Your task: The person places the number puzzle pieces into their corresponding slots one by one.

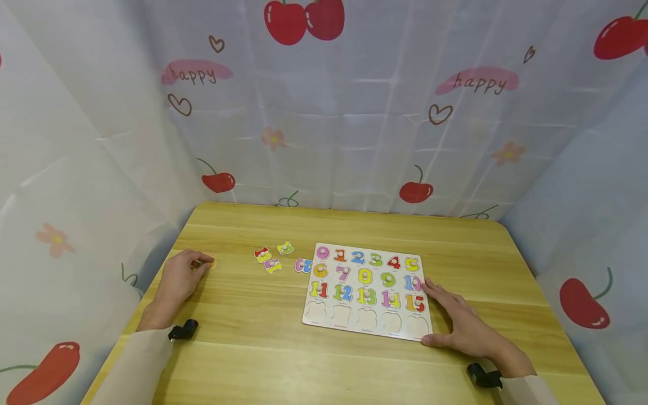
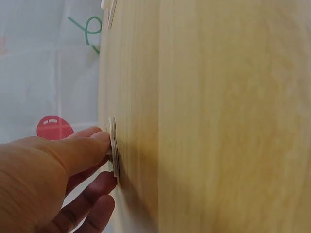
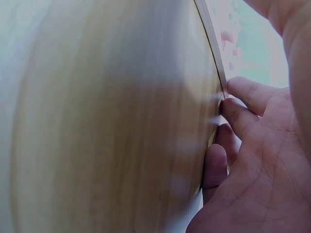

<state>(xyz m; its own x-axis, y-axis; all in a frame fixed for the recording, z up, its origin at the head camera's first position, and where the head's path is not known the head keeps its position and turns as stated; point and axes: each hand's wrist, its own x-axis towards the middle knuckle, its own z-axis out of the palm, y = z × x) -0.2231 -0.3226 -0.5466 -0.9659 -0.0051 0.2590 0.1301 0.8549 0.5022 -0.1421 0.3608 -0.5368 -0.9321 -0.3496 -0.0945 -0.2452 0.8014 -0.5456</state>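
Note:
At the table's left side, my left hand [image 1: 180, 274] pinches a small puzzle piece [image 2: 113, 150] between thumb and fingers. The piece is seen edge-on in the left wrist view, upright in that picture, close to the tabletop. Only a yellowish bit of it shows in the head view. My right hand [image 1: 468, 327] rests by the right edge of the wooden number puzzle board [image 1: 354, 329], fingers spread and fingertips touching its edge, thumb at the near right corner. Knobbed number pieces 0 to 15 fill the upper rows; the bottom row shows bare recesses.
Several loose number pieces lie left of the board: a red and yellow piece [image 1: 262, 255], a purple and yellow piece [image 1: 272, 266], a green and yellow piece [image 1: 285, 248], and a pink and blue piece [image 1: 304, 265] against the board's left edge. A printed curtain [image 1: 329, 152] surrounds the wooden table [image 1: 243, 360].

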